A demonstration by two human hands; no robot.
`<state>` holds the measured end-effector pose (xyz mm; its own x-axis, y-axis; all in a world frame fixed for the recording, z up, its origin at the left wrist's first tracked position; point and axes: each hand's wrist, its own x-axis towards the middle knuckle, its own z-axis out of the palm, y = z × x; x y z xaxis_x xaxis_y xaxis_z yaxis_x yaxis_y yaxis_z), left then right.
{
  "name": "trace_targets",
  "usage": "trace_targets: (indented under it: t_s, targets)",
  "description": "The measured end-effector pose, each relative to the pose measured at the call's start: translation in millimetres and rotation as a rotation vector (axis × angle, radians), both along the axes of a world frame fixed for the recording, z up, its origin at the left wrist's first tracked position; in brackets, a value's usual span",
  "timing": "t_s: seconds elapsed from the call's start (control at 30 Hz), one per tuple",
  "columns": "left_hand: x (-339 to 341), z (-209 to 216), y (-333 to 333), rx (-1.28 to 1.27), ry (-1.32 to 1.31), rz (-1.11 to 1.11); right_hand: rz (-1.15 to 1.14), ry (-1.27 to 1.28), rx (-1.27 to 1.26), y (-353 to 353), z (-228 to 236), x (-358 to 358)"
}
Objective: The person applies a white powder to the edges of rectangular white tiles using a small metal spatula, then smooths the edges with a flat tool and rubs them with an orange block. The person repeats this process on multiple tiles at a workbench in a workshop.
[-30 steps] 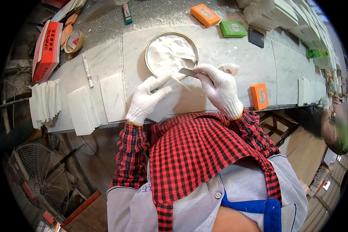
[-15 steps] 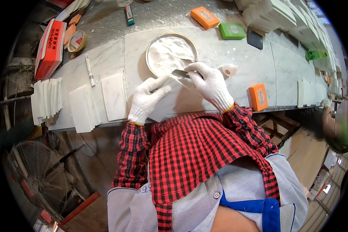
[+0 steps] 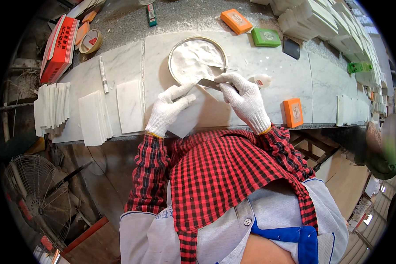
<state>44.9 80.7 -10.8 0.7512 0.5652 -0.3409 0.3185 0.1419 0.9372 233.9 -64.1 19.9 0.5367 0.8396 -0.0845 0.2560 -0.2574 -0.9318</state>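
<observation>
My left hand (image 3: 166, 110), in a white knitted glove, grips a thin white stone tile (image 3: 184, 125) between thumb and fingers. The tile is tilted, and its lower corner shows beneath the hand. My gloved right hand (image 3: 245, 100) pinches a dark, flat metal blade (image 3: 209, 83), its tip close to the tile's upper edge; whether they touch I cannot tell. Just beyond both hands stands a round tin (image 3: 170, 69) of white powder or paste. A thin metal strip (image 3: 216, 67) lies across its right side. A small white bottle (image 3: 263, 81) lies beside my right hand.
Thin white tiles (image 3: 95, 118) lie stacked at the left, near a white marker-like tube (image 3: 103, 75) and a red box (image 3: 58, 49). Orange (image 3: 293, 112) and green (image 3: 265, 37) small boxes lie right. Tall tile stacks (image 3: 310, 20) stand far right. A fan (image 3: 39, 198) stands lower left.
The blade in my right hand has moved slightly right and shows more of its flat side. More of the tile shows below my left hand. The view has shifted a little.
</observation>
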Motion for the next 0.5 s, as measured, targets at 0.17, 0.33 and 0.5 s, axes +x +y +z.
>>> trace_targets:
  t_s: [0.17, 0.33, 0.5]
  targets:
    - [-0.9, -1.9, 0.6, 0.036, -0.008, -0.018, -0.033, 0.13, 0.005, -0.8, -3.4, -0.5]
    - [-1.5, -6.5, 0.6, 0.024, -0.023, -0.003, -0.031, 0.221, -0.012, -1.6, -6.1, -1.9]
    - [0.2, 0.4, 0.7, -0.055, -0.012, -0.006, 0.027, 0.045, 0.056, -4.4, -22.4, -5.8]
